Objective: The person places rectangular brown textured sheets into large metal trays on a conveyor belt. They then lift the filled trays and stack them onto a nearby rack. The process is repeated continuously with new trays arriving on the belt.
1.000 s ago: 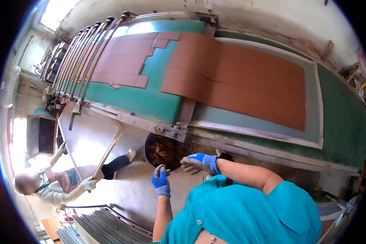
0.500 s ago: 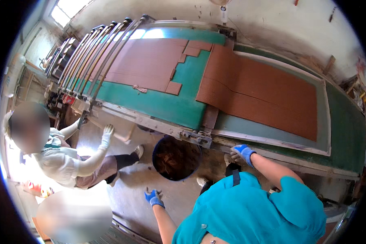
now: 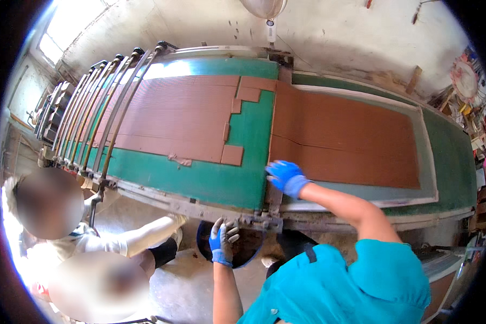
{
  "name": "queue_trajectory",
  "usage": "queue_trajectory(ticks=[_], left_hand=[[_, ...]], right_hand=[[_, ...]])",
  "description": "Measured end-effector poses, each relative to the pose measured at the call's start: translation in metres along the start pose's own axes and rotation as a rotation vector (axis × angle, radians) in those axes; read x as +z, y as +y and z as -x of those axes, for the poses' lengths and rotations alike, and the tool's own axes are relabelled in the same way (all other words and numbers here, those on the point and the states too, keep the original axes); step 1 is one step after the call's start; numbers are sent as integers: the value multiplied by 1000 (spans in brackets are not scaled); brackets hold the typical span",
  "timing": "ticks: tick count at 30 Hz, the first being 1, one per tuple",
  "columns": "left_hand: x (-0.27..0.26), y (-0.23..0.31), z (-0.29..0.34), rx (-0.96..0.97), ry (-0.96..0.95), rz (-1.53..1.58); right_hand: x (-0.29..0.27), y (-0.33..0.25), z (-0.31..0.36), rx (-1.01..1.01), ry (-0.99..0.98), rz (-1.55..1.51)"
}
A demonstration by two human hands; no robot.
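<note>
My right hand (image 3: 287, 178), in a blue and grey work glove, reaches over the near left corner of a brown ribbed sheet (image 3: 351, 139). Its fingers are stretched toward the sheet's left edge; whether they touch it is hard to tell. The sheet lies on a pale, white-edged board (image 3: 427, 156). My left hand (image 3: 223, 241), gloved alike, is raised with fingers spread at the near rail of the green belt (image 3: 254, 125), holding nothing. More brown sheet (image 3: 175, 116) lies on the belt, with ragged, stepped pieces at its right end.
Metal rollers (image 3: 125, 102) cross the belt at the left. Below the near rail (image 3: 183, 207) stands a dark tub (image 3: 204, 243), partly behind my left hand. A person in a white top (image 3: 154, 235) is at the left, an arm stretched toward the rail. Clutter fills the far right.
Both my hands have moved up toward the machine, the right one over the brown sheet's corner. The sheet's raised left end now lies lower. The other person's arm has moved right.
</note>
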State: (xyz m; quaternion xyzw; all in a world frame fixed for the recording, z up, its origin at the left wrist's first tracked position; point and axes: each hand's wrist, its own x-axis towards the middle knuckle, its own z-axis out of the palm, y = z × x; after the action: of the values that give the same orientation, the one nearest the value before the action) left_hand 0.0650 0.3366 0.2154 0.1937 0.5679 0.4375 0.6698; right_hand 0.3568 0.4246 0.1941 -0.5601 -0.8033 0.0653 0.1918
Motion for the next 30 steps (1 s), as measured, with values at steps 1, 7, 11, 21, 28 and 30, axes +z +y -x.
queue_trajectory(ticks=[1,7,11,21,28,30], left_hand=[[15,4,-16,-34,-30,34],[76,8,-106,-234,-169,205],[98,7,-146,-347,-161,425],[162,-1,-178,-378,-288,284],[206,-13,-202,-532,-337,389],[216,-25,-197,-315,-395,416]], right_hand=[[18,0,-44,-50,9,16],[92,24,-203,-159,39,209],[78,75,-175,-163,-198,170],[67,283,-347,341,438,108],[77,161,-173,-17,-21,73],[78,97,-98,127,44,-268]])
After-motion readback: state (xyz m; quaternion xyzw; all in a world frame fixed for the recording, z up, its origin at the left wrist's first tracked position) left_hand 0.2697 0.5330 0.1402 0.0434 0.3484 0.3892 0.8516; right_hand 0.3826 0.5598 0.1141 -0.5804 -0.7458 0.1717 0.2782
